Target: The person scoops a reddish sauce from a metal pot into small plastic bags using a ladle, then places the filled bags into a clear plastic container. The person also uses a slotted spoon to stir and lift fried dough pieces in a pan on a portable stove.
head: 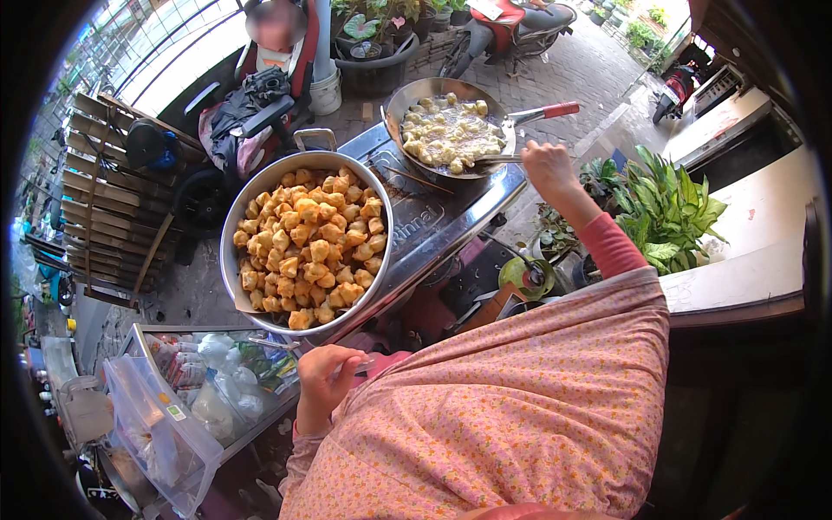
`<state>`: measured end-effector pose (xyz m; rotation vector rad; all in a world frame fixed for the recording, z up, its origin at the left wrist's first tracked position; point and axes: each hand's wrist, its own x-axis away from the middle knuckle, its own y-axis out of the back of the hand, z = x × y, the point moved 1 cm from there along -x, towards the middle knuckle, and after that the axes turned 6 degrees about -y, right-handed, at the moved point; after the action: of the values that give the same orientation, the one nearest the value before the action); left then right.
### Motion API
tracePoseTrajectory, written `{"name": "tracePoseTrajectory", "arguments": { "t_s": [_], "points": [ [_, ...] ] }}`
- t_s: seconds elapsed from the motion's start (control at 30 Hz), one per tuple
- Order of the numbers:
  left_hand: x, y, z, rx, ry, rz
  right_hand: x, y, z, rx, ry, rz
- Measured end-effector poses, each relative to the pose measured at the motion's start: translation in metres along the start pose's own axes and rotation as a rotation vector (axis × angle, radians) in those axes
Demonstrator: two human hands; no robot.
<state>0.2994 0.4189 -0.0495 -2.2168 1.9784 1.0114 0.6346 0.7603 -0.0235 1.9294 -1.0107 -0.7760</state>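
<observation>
My right hand (550, 170) grips the handle of a metal spatula (504, 158), whose far end lies in a wok (396, 107). Pale dough pieces (448, 133) bubble in oil there, on the far part of a steel gas stove (426, 227). A second utensil with a red handle (560, 110) rests across the wok's right rim. A large aluminium pot (229, 260) heaped with golden fried pieces (309, 240) stands on the stove's left part. Near the pot's lower edge my left hand (328, 383) pinches a small clear plastic object (365, 365); its kind I cannot tell.
A thin wooden stick (419, 180) lies on the stove between pot and wok. Below left is a glass-sided case (234, 445) of bagged goods, with a clear plastic bin (159, 422). A green gas cylinder (513, 276) stands below the stove, potted plants (676, 208) at right.
</observation>
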Motion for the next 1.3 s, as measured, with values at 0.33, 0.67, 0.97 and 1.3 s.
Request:
{"name": "tracePoseTrajectory", "arguments": {
  "t_s": [0.33,0.67,0.97,1.3],
  "points": [
    [-0.002,-0.003,-0.008,-0.021,0.023,0.001,-0.024,-0.078,0.006,-0.266,-0.201,-0.032],
    [-0.002,-0.008,-0.008,-0.03,0.0,-0.017,-0.009,-0.035,-0.041,-0.559,-0.476,-0.023],
    [0.002,-0.01,-0.012,-0.043,0.005,-0.016,-0.024,-0.091,-0.046,-0.57,-0.58,0.102],
    [0.01,-0.003,-0.018,-0.089,0.028,-0.016,-0.037,-0.119,-0.017,-0.881,-0.517,0.226]
  ]
}}
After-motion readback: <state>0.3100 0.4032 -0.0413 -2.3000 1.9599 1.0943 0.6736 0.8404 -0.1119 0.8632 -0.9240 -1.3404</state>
